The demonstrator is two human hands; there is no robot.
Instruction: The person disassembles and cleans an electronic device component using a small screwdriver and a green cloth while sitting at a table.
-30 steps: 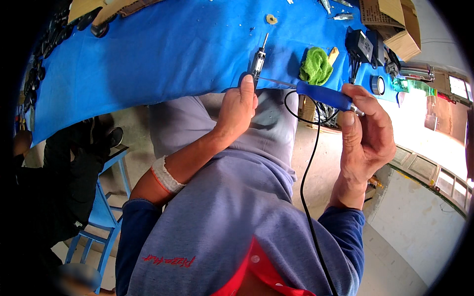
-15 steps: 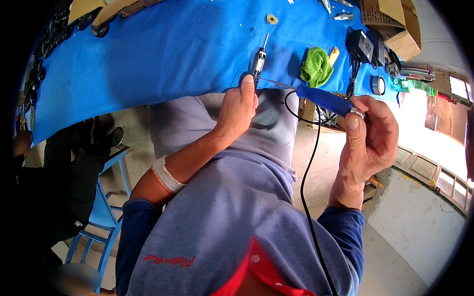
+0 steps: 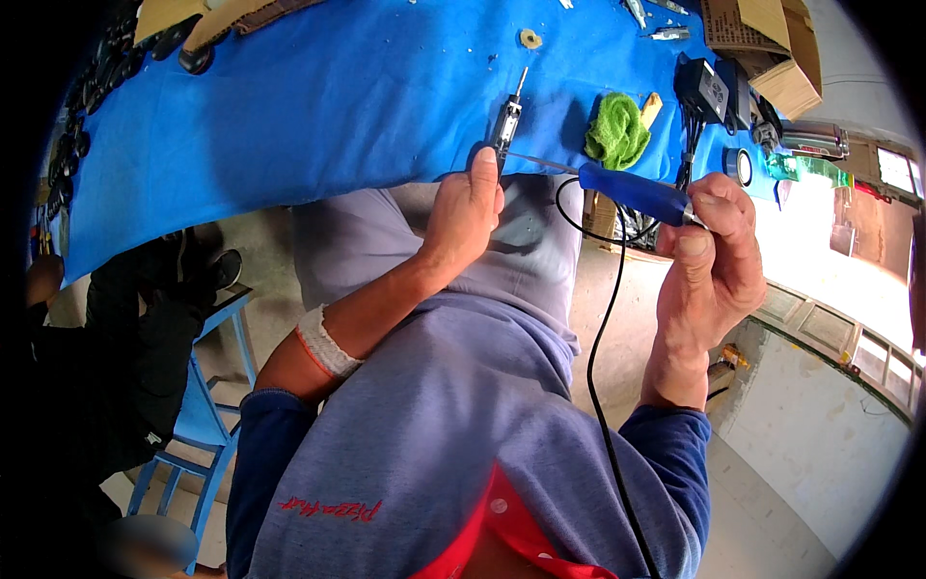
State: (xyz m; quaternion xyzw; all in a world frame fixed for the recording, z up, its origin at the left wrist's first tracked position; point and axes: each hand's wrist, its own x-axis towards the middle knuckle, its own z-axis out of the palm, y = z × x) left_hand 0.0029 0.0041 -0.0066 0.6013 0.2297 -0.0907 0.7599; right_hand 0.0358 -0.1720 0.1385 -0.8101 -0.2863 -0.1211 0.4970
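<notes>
My left hand (image 3: 467, 207) grips a slim black-and-silver device (image 3: 505, 121) with a thin metal shaft pointing away, over the near edge of the blue-covered table. The thumb presses on its lower part, and the other fingers wrap behind it. In my right hand (image 3: 712, 253), thumb and fingers pinch the end of a blue-handled screwdriver (image 3: 632, 192). Its thin blade runs left to the device's side, just above my left thumb. The tip seems to touch the device, but the exact contact spot is too small to make out.
Right of the device lie a green cloth (image 3: 618, 132), a black power adapter (image 3: 703, 91) and a tape roll (image 3: 738, 167). Cardboard boxes (image 3: 762, 43) stand far right. Black parts (image 3: 116, 68) line the left edge. A black cable (image 3: 603, 386) hangs before me. Someone sits at left near a blue chair (image 3: 205, 425).
My right hand has shifted slightly left, its fingers now placed differently round the screwdriver's handle end. The left hand and the device stay where they were.
</notes>
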